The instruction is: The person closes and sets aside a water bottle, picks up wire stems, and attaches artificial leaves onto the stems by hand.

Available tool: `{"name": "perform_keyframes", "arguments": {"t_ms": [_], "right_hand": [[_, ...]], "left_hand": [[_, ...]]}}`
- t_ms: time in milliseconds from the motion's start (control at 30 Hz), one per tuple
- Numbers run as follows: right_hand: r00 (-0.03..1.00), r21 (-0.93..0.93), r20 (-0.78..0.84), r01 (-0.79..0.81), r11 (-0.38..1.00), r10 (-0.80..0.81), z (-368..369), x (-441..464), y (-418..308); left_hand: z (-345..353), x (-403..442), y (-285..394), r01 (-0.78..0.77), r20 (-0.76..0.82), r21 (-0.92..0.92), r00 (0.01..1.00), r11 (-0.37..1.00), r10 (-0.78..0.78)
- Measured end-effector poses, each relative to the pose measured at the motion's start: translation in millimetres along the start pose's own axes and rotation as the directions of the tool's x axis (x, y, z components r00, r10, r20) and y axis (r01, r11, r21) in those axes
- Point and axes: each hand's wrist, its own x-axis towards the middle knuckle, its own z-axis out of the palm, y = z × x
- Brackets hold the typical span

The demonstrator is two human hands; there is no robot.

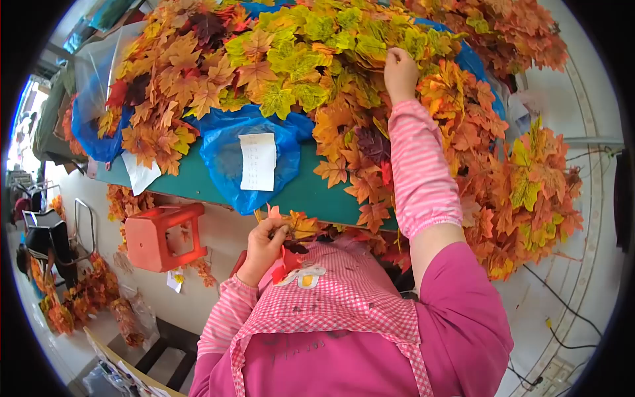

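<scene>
My left hand (264, 246) is close to my apron, thumb and fingers pinched on artificial maple leaves. A red leaf (286, 266) hangs below this hand and an orange tip pokes out above it. Stretched forward, my right hand (401, 74) has its fingers closed at the heap of yellow-green artificial maple leaves (317, 40); it seems to pinch one leaf, though its fingertips are partly hidden. Orange leaves (350, 165) spill down the table front beside my right forearm. Between the leaf piles lies a blue plastic bag (218, 142) with a handwritten paper slip (258, 162) on it.
The green table (182, 169) carries large leaf heaps. A red plastic stool (149, 241) stands at the left. Leaf garlands (86, 291) and a black chair (49, 231) are farther left. Orange leaves (529, 192) hang at the right, near cables (562, 301) along the floor.
</scene>
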Motion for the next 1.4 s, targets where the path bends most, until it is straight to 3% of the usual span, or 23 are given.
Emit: {"name": "perform_keyframes", "arguments": {"t_ms": [33, 67, 100, 133, 233, 367, 400, 500, 533, 633, 767, 833, 900, 1000, 1033, 1067, 1133, 1167, 1200, 1233, 1300, 1333, 1400], "right_hand": [[0.996, 0.044, 0.044, -0.074, 0.996, 0.072, 5, 14, 2], [0.992, -0.054, 0.013, -0.125, 0.991, 0.126, 12, 27, 2], [0.984, -0.149, -0.026, -0.180, 0.972, 0.178, 20, 35, 2], [0.951, -0.266, 0.014, -0.293, 0.918, 0.308, 24, 41, 6], [0.885, -0.347, 0.253, -0.294, 0.891, 0.391, 34, 38, 24], [0.971, -0.037, 0.162, -0.174, 0.984, 0.178, 26, 16, 48], [0.972, 0.144, 0.143, -0.208, 0.967, 0.188, 22, 12, 48], [0.946, 0.233, 0.157, -0.315, 0.920, 0.284, -5, 2, 29], [0.956, 0.192, 0.206, -0.249, 0.949, 0.209, -6, 5, 43], [0.955, 0.249, 0.202, -0.266, 0.931, 0.219, -29, -2, 24], [0.957, 0.006, 0.154, -0.249, 0.969, 0.245, -60, -6, 17], [0.967, 0.382, -0.016, -0.228, 0.896, 0.253, -65, -2, 31], [0.925, 0.752, -0.078, -0.190, 0.631, 0.373, -86, -9, 6], [0.986, 0.422, 0.133, 0.039, 0.906, -0.104, -96, -51, -26], [0.906, 0.338, 0.401, -0.008, 0.941, -0.137, -101, -85, -55], [0.797, 0.234, 0.551, 0.138, 0.962, -0.249, -101, -117, -77], [0.559, 0.382, 0.689, 0.260, 0.887, -0.461, -92, -184, -94], [0.439, 0.456, 0.776, 0.108, 0.883, -0.454, -93, -208, -108], [0.404, 0.474, 0.805, 0.005, 0.880, -0.436, -94, -227, -118], [0.443, 0.507, 0.786, -0.064, 0.860, -0.431, -94, -241, -123], [0.372, 0.316, 0.925, -0.638, 0.702, -0.078, -89, -262, -123], [0.379, 0.339, 0.924, -0.743, 0.577, -0.055, -88, -267, -123], [0.269, 0.233, 0.963, -0.786, 0.572, -0.023, -82, -272, -107]], "left_hand": [[-2, -2, -6, 0.003, -0.002, 0.016, 1.000, 1.000, -0.003], [-4, -4, -7, -0.020, -0.005, 0.114, 1.000, 0.993, 0.021], [-3, -6, -8, -0.007, -0.012, 0.077, 1.000, 0.997, 0.008], [-1, -7, -10, 0.004, -0.016, 0.041, 1.000, 0.999, -0.004], [-3, -11, -9, -0.003, -0.002, 0.039, 1.000, 0.999, 0.003], [-10, -12, 1, -0.004, 0.017, 0.034, 1.000, 0.999, 0.004], [-11, -12, -2, -0.013, 0.021, 0.039, 1.000, 0.999, 0.012], [-12, -6, -13, -0.049, 0.059, 0.057, 0.997, 0.997, 0.046], [-10, -4, -17, -0.058, 0.071, 0.051, 0.996, 0.997, 0.054], [-8, -1, -14, -0.088, 0.104, 0.037, 0.991, 0.995, 0.084], [-7, 4, -7, -0.170, 0.161, 0.091, 0.975, 0.981, 0.154], [-8, 5, 4, -0.238, 0.193, 0.202, 0.961, 0.950, 0.199], [-9, 4, 18, -0.374, 0.222, 0.296, 0.922, 0.879, 0.318], [-6, 8, 28, -0.654, 0.263, 0.490, 0.742, 0.577, 0.617], [-6, 3, 54, -0.623, 0.306, 0.517, 0.774, 0.586, 0.554], [-6, 4, 51, -0.626, 0.316, 0.496, 0.776, 0.602, 0.546], [-6, 4, 59, -0.627, 0.334, 0.478, 0.778, 0.616, 0.533], [-7, 4, 61, -0.619, 0.334, 0.458, 0.785, 0.638, 0.522], [-9, 4, 58, -0.577, 0.353, 0.464, 0.817, 0.673, 0.457], [-10, 6, 53, -0.535, 0.372, 0.467, 0.841, 0.705, 0.392], [-11, 5, 41, -0.476, 0.361, 0.449, 0.871, 0.756, 0.334], [-11, 5, 35, -0.463, 0.329, 0.428, 0.880, 0.776, 0.343], [-11, 4, 32, -0.426, 0.298, 0.385, 0.897, 0.819, 0.327]]}}
